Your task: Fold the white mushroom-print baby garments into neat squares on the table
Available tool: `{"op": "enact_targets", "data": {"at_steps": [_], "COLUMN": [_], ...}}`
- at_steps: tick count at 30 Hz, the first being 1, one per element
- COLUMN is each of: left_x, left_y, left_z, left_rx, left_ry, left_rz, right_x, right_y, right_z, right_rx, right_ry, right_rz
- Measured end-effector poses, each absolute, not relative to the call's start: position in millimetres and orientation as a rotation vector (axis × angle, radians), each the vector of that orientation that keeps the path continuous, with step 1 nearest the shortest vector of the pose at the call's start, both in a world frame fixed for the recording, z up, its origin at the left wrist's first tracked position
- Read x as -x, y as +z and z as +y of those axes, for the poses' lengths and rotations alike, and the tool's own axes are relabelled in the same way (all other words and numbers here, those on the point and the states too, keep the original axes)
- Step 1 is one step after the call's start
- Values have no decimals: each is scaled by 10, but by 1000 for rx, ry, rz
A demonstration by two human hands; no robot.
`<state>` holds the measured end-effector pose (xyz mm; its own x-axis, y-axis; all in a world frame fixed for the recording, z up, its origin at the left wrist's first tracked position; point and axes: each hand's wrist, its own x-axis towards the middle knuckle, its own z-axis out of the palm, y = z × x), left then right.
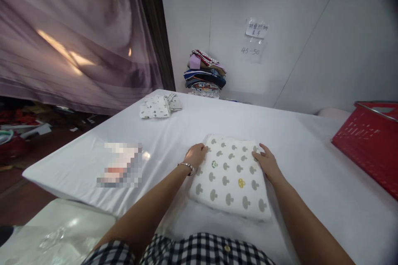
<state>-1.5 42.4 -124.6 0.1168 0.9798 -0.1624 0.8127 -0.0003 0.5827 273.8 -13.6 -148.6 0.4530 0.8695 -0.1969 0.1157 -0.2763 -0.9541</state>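
The folded mushroom-print cloth (230,178) lies flat on the white-covered worktop (298,149), between the person's left hand (195,156) and right hand (267,162), each grip holding one of its side edges near the far corners.

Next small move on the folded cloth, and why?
Probably slide both hands down the sides of the folded white mushroom-print cloth, smoothing toward the near edge. The left hand and right hand touch opposite sides near its far corners, it lies flat, and no hand is on the near edge.
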Motion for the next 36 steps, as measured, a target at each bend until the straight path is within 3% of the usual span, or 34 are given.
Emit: {"op": "enact_targets", "data": {"at_steps": [7, 17, 23, 29, 36], "left_x": [-181, -201, -289, -343, -308], "left_y": [-1157, -1328, -1160, -1422, -1480], "left_z": [649, 715, 556, 442, 511], "left_rx": [-1927, -1960, -2321, -2471, -2392], "left_ry": [323, 321, 609, 350, 422], "left_rz": [1828, 1904, 1636, 1479, 1440], "right_x": [-2738, -2746, -2522, -2396, -2452], "right_y": [-1446, -1511, -1219, -1461, -1590], "right_z": [-3, 17, -132, -98, -49], "right_rx": [1782, 2044, 1782, 2018, 2032], "right_ry": [904, 580, 121, 315, 360], "right_rz": [-961, -1260, -1779, -2026, -1964]}}
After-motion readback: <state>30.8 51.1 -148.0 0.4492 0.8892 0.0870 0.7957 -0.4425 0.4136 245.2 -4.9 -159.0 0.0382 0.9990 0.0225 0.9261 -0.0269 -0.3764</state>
